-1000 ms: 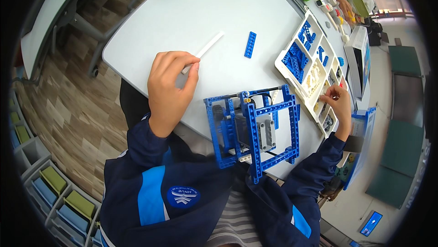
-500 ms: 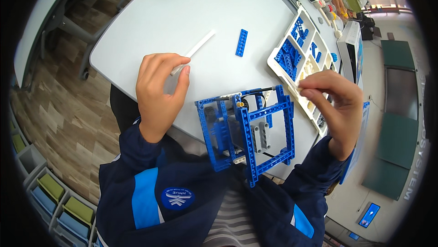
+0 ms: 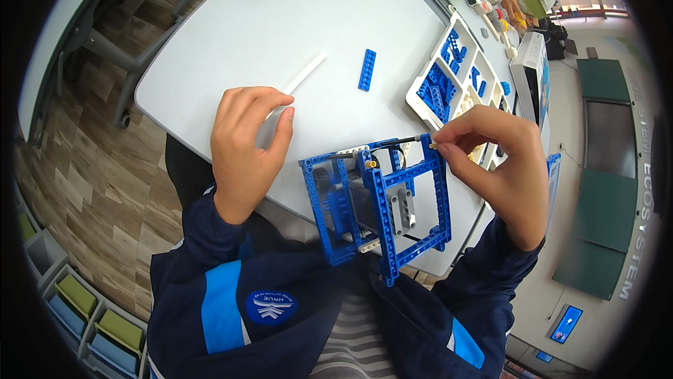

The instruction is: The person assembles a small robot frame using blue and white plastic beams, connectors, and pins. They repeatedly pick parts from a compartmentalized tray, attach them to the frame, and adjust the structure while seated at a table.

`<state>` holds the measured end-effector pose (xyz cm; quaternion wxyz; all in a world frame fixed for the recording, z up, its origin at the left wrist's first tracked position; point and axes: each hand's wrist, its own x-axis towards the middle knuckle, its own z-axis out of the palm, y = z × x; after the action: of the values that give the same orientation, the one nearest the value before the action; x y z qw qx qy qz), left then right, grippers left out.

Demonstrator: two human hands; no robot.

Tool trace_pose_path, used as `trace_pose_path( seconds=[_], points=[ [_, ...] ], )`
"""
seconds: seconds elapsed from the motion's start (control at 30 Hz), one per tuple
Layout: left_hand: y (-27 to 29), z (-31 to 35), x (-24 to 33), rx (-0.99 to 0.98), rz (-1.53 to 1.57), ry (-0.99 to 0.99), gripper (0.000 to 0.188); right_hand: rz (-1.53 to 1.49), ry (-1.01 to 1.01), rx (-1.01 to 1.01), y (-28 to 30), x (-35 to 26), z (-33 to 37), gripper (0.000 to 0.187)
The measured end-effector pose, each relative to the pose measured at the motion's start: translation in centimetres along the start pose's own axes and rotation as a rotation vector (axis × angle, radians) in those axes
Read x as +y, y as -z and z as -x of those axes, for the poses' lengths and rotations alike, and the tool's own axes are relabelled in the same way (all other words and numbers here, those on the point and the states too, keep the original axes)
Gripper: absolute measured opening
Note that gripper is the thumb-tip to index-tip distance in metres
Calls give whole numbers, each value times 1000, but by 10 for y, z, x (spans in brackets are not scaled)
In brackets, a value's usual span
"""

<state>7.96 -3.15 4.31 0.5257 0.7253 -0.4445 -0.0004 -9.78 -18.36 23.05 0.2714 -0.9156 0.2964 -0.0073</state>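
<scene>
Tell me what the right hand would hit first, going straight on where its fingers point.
The right hand would probably first meet the blue toy-beam frame at its upper right corner, though depth is unclear and they may be touching.

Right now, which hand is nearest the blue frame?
The right hand, at the upper-right corner of the blue beam frame; the left hand is by the white rod.

Brick [image 3: 366, 70] on the table [image 3: 245, 29] behind the frame [image 3: 381, 204], tray [image 3: 463, 74] to the right of both

The navy jacket [image 3: 294, 347] has bright blue panels [image 3: 222, 305] and a round badge [image 3: 272, 306] — beneath it, a grey striped shirt [image 3: 357, 340].
</scene>
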Motion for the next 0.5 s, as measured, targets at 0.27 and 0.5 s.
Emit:
trace_pose_path(
  seconds=[0.27, 0.5],
  points=[
    [0, 1, -1, -2, -5, -1, 11, -84, -139, -100, 10, -1, -9, 7],
    [0, 1, -2, -3, 1, 5, 11, -120, -134, -186, 14, 5, -15, 8]
  ],
)
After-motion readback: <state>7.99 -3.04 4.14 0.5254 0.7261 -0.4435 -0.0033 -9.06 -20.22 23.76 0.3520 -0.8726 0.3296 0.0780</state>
